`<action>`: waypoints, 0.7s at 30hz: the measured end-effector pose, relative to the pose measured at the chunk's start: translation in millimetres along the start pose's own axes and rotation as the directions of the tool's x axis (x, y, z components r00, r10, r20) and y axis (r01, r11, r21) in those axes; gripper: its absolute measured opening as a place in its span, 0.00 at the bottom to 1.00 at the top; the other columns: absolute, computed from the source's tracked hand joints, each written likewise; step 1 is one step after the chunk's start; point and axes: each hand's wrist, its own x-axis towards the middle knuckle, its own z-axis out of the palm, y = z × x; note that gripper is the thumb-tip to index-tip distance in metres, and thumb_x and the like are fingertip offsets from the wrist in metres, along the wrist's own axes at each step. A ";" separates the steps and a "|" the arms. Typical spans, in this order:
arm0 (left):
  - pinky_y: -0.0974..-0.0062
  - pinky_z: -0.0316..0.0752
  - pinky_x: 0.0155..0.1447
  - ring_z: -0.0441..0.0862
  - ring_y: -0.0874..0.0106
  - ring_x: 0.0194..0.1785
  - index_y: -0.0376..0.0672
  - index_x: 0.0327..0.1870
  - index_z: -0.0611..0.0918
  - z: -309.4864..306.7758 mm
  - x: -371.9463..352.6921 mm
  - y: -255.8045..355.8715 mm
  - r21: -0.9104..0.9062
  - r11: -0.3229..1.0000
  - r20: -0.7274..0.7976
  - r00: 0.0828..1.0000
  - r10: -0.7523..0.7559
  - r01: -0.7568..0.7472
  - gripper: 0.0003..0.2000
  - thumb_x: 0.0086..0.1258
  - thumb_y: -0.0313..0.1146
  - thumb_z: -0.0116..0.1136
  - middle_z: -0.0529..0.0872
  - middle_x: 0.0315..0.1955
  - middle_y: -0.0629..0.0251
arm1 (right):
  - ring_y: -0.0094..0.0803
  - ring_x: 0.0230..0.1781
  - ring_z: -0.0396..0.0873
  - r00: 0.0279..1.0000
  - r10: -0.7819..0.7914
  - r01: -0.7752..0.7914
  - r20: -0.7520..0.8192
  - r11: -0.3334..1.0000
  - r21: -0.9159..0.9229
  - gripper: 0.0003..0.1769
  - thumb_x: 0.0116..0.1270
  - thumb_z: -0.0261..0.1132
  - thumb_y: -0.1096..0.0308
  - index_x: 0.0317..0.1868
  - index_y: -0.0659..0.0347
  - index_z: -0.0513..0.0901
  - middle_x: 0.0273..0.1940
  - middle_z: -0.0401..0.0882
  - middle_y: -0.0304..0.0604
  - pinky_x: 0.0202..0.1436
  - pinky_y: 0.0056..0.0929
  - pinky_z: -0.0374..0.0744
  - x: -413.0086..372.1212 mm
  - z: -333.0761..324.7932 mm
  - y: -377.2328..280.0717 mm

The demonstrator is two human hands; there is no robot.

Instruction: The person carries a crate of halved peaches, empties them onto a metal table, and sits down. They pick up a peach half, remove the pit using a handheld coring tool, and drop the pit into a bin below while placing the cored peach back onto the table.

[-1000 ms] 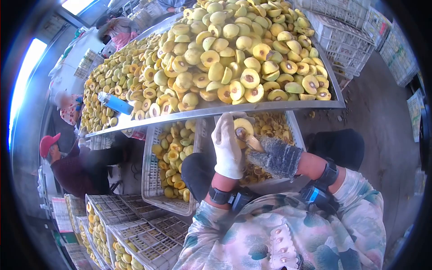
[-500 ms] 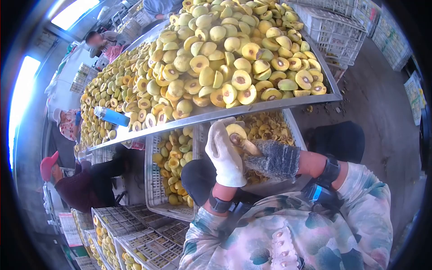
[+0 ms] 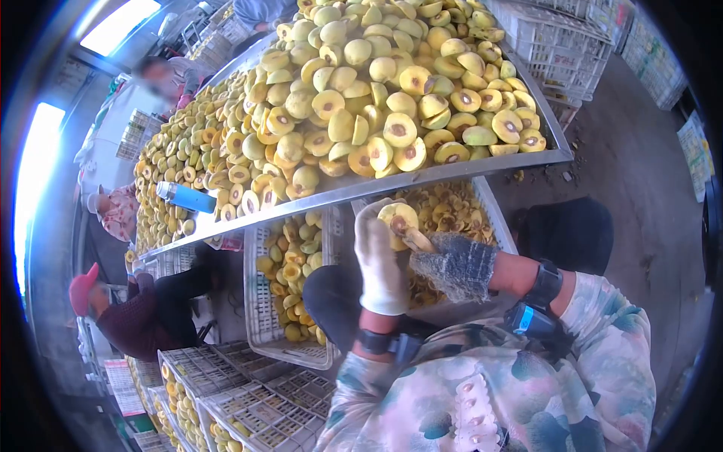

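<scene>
My left hand, in a white glove, is closed around a yellow peach half, its cut face turned toward my right hand. My right hand, in a dark grey knitted glove, grips a tool with a pale wooden handle. The tool's tip is at the peach half's brown centre; its working end is hard to make out. Both hands are just in front of the metal table edge, above a crate with yellow-brown fruit pieces in it.
Peach halves are heaped on the metal-rimmed table, with a blue bottle among them. A white crate of peach halves stands left of my knee. Stacked crates are at lower left, more at upper right. Several people work around the table.
The peach half has turned, showing more of its cut face, and my left hand has become more upright. My right hand has shifted slightly, still with the tool at the peach.
</scene>
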 end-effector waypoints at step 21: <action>0.79 0.72 0.31 0.79 0.72 0.29 0.35 0.39 0.78 -34.9 34.8 -10.0 -0.072 0.992 0.062 0.993 -0.104 0.108 0.13 0.69 0.38 0.48 0.82 0.31 0.60 | 0.19 0.14 0.64 0.789 -0.041 -0.503 0.614 0.530 0.683 0.14 0.67 0.56 0.53 0.39 0.54 0.72 0.19 0.64 0.30 0.15 0.17 0.63 33.2 -18.2 76.6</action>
